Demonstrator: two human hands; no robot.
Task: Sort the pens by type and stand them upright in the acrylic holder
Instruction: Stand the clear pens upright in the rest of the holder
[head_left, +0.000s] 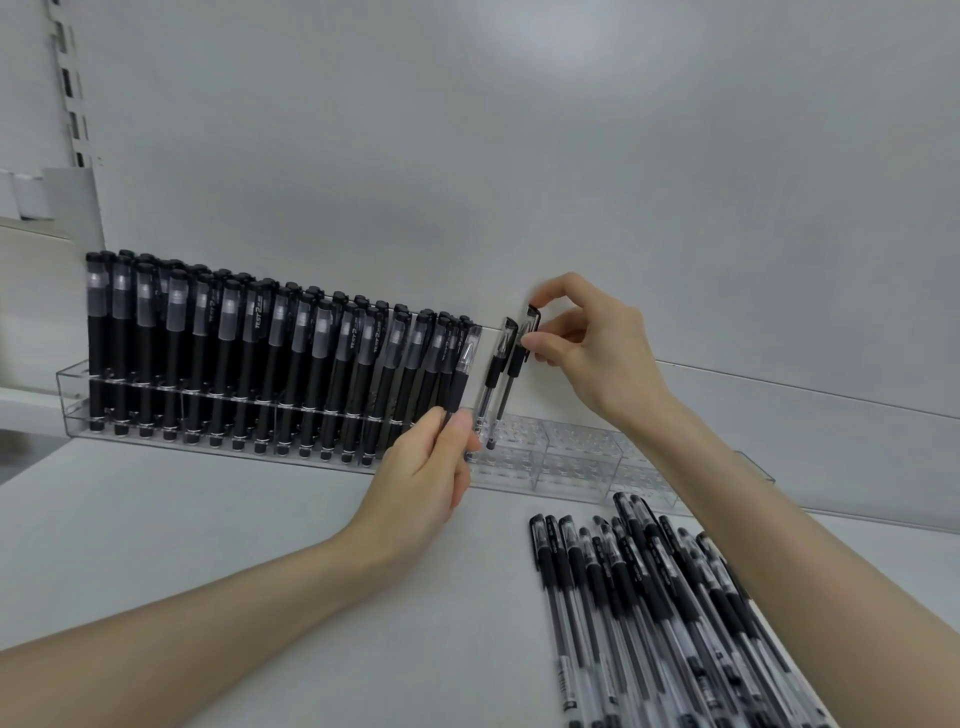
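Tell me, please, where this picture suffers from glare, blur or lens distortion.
Head view: a soft bright patch glares on the white back wall; the wide lens slants the long clear acrylic holder; the loose pile of clear-barrelled, black-capped pens smears toward the lower right; the right hand looks slightly soft at its fingertips; the standing matte black pens look fairly sharp.

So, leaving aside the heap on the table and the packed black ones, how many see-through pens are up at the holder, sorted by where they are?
Left-hand clear pen, gripped by the left hand: 1
Right-hand clear pen, pinched at its cap by the right hand: 1
Standing clear pen, in the acrylic holder: 1
Total: 3
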